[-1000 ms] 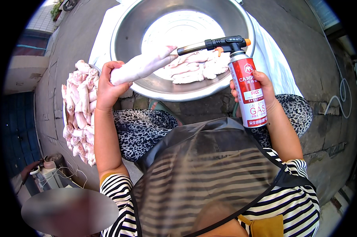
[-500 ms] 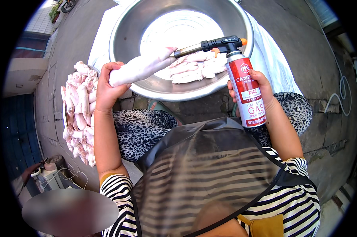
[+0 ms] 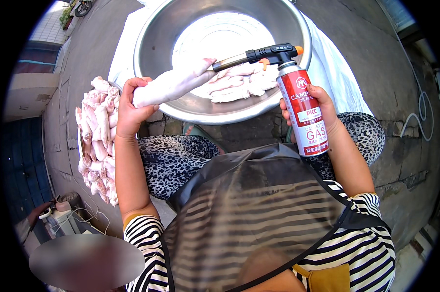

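Note:
My left hand [image 3: 134,107] is closed round the thick end of a pale pig's trotter [image 3: 173,85], which slants up to the right over the near side of a wide metal basin [image 3: 190,113]. My right hand [image 3: 322,109] grips a blowtorch [image 3: 305,112], a red and white gas can with a black burner head and orange parts. The torch's metal nozzle points left, right at the trotter's hoof end; whether they touch I cannot tell. No flame is visible. Several more trotters [image 3: 237,83] lie in the basin, below the nozzle.
To my left is a heaped pile of trotters [image 3: 97,136]. White sheeting [image 3: 334,73] spreads under the basin. A pale hose [image 3: 422,117] lies on the paving at right. Appliances with cords [image 3: 66,219] stand at lower left. A dark apron [image 3: 249,194] covers my lap.
Almost nothing differs. The trotter and my left hand have shifted very slightly to the left, and the torch has moved a touch left with my right hand.

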A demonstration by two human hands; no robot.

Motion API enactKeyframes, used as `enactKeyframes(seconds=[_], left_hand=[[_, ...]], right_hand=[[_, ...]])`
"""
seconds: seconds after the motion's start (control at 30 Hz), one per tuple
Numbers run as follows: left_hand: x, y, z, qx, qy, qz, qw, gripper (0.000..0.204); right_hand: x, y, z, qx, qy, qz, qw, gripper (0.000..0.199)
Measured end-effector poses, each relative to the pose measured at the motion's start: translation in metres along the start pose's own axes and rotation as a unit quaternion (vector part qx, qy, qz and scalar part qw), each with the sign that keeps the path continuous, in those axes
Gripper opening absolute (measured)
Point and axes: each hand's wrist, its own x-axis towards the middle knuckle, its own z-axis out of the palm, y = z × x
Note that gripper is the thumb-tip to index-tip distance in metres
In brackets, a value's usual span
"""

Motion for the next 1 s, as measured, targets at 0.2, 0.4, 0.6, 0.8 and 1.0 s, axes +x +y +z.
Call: enactKeyframes(seconds=[0.2, 0.4, 0.6, 0.8, 1.0], left_hand=[[0.0007, 0.0009, 0.0006, 0.001, 0.003, 0.002, 1.000, 0.055], [0.0001, 0.0023, 0.0013, -0.008, 0.001, -0.003, 1.000, 0.054], [0.0010, 0.0012, 0.0014, -0.023, 0.008, -0.009, 1.000, 0.054], [0.0017, -0.0010, -0.0020, -0.046, 0.024, -0.019, 0.998, 0.056], [0.0014, -0.0042, -0.0044, -0.055, 0.023, -0.015, 0.998, 0.056]], right_hand=[[0.0001, 0.0004, -0.0001, 0.004, 0.004, 0.001, 1.000, 0.058], [-0.0002, 0.0003, 0.0003, 0.006, 0.006, 0.003, 1.000, 0.058], [-0.0006, 0.0005, 0.0007, 0.006, 0.005, 0.000, 1.000, 0.058], [0.0005, 0.0019, 0.0008, 0.008, -0.005, -0.007, 1.000, 0.057], [0.0006, 0.0023, 0.0009, 0.003, -0.005, -0.010, 1.000, 0.057]])
